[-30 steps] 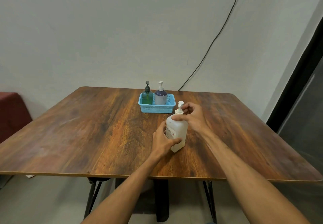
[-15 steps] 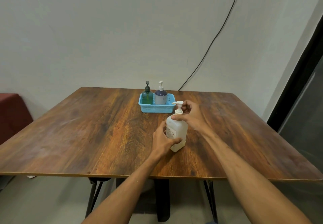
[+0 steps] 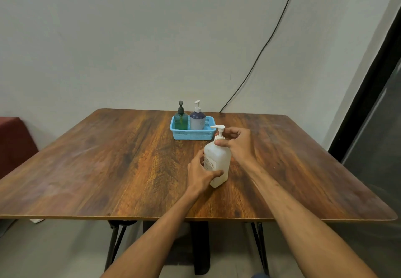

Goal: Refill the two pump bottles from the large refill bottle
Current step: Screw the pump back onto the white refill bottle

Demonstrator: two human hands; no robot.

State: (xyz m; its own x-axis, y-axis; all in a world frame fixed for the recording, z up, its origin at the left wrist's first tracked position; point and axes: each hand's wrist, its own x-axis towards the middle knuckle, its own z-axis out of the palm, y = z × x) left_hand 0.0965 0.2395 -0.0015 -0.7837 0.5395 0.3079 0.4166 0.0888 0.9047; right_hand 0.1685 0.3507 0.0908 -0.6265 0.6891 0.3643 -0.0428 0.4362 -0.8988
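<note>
Gripping refill bottle (image 3: 219,158), left hand (image 3: 199,173); right hand (image 3: 238,145) pinching collar (image 3: 218,138); basket (image 3: 191,135) holds pump bottles (image 3: 180,120) (image 3: 197,121)

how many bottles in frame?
3. The green bottle and navy bottle stand side by side in the basket, far side of the table. The white bottle stands nearer, left hand gripping its body, right hand at its pump neck. None look hidden.

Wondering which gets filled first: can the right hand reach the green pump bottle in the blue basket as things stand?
Probably yes, once it lets go. The right hand grips the top of the white refill bottle; the green pump bottle stands upright in the blue basket just beyond, its top uncovered.
</note>
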